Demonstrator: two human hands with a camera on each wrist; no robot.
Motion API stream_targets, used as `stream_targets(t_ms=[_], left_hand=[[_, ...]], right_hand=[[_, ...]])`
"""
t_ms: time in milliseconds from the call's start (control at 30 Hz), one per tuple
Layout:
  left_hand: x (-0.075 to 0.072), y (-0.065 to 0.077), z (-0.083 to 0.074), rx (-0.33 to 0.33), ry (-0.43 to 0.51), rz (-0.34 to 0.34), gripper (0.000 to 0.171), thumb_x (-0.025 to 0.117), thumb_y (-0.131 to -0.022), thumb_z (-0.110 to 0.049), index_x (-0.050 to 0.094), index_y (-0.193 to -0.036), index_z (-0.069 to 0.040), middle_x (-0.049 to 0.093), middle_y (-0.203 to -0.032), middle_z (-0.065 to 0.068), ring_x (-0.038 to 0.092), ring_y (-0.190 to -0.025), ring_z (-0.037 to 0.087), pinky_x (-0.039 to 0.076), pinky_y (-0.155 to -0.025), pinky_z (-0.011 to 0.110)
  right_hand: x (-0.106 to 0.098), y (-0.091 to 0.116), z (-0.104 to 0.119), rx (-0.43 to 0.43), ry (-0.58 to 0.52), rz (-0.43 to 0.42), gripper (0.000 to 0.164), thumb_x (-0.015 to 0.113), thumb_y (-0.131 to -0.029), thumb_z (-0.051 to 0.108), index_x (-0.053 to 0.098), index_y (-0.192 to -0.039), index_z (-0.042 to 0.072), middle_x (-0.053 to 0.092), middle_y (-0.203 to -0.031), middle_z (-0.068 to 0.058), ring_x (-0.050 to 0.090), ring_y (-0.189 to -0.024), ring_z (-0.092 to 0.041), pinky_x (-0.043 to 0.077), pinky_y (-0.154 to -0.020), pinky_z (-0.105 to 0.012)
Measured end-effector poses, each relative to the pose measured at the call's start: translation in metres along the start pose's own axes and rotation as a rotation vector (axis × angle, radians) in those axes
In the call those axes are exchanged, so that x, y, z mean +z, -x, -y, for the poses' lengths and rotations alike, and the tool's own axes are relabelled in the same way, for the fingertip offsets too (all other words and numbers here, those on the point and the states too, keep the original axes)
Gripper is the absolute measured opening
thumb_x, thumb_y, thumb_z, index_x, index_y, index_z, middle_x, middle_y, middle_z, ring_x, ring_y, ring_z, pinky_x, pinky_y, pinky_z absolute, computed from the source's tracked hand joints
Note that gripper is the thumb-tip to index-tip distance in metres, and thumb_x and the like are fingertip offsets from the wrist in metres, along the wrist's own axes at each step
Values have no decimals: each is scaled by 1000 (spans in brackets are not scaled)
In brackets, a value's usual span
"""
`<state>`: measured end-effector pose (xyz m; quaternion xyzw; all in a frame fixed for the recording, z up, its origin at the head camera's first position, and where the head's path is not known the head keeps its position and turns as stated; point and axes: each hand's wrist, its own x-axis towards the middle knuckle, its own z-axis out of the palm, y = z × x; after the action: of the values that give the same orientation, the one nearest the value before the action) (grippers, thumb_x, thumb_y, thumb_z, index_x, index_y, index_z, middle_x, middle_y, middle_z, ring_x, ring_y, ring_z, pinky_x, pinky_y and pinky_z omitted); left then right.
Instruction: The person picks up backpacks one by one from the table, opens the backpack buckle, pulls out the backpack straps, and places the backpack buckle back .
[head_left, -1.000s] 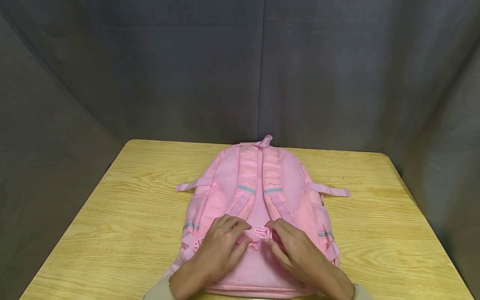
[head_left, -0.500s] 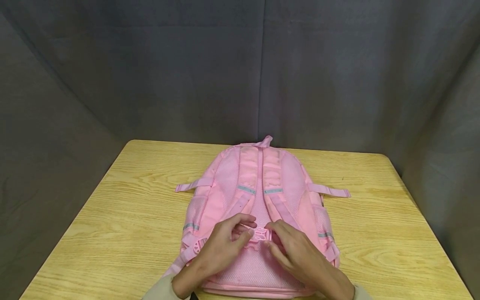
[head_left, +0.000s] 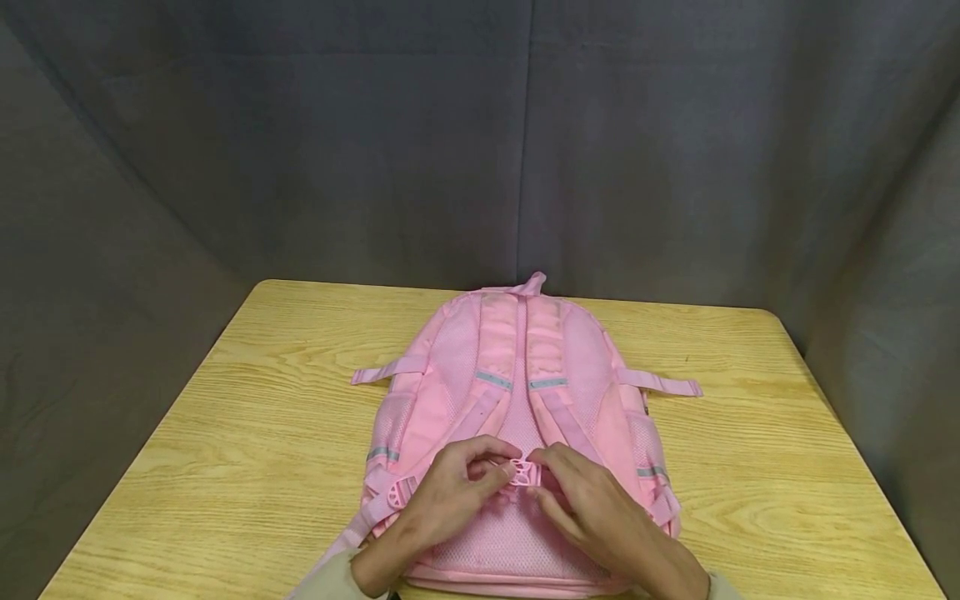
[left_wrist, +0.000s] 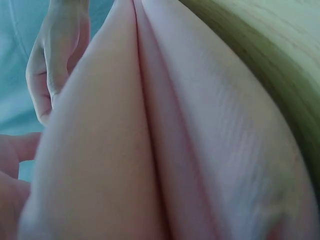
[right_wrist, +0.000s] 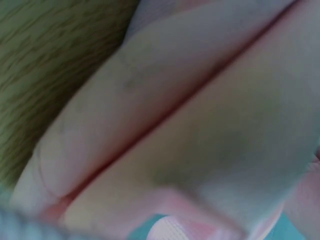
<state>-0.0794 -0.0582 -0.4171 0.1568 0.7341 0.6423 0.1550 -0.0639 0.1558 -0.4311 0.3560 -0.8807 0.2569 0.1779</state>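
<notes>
A pink backpack point(head_left: 581, 342) lies on the table with its straps and mesh back panel facing up. Over the lower middle of that panel is a pink plastic side-release buckle point(head_left: 530, 474), its prongs pointing left. The thumb and forefinger of my left hand point(head_left: 447, 493) pinch at its left end. From the other side, my right hand point(head_left: 592, 504) grips the buckle's right end between thumb and forefinger. The fingers partly cover the buckle. Blurred folds of the backpack point(left_wrist: 215, 115) fill most of the left wrist view, and similar ones fill the right.
The backpack rests on a wood-grain table point(head_left: 255, 433). Loose side straps stick out left and right, one being the right strap point(head_left: 667, 382). A second pink buckle point(head_left: 401, 493) sits by my left wrist. Grey curtain point(head_left: 337, 167) surrounds the table's back and sides.
My left hand has moved right and its fingers have closed in to the buckle's left end. The buckle has dropped slightly in the view; the right hand has hardly moved.
</notes>
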Motion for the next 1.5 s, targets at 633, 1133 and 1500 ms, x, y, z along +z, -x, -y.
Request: stream_targets(t_ms=[633, 1133, 1500], left_hand=[[3, -5, 5, -45, 96, -47, 15, 71, -88, -3, 70, -100, 4, 70, -87, 7, 66, -74, 11, 53, -63, 17], [2, -3, 5, -74, 149, -27, 18, 72, -86, -3, 69, -100, 7, 72, -88, 9, 67, -75, 8, 54, -66, 19], [3, 0, 5, -93, 167, -21, 18, 71, -86, -3, 70, -101, 7, 75, -88, 14, 69, -76, 11, 54, -67, 21]], right_hand=[[-7, 0, 3, 17, 66, -13, 32, 78, -84, 24, 66, -111, 11, 62, -109, 7, 58, -100, -6, 53, -82, -25], [-12, 1, -1, -14, 41, -44, 21, 78, -79, 8, 67, -97, 13, 63, -98, 9, 58, -89, -6, 50, -80, -17], [-19, 0, -1, 242, -364, 68, 15, 72, -89, 4, 70, -92, 19, 69, -86, 9, 55, -73, 2, 52, -63, -20]])
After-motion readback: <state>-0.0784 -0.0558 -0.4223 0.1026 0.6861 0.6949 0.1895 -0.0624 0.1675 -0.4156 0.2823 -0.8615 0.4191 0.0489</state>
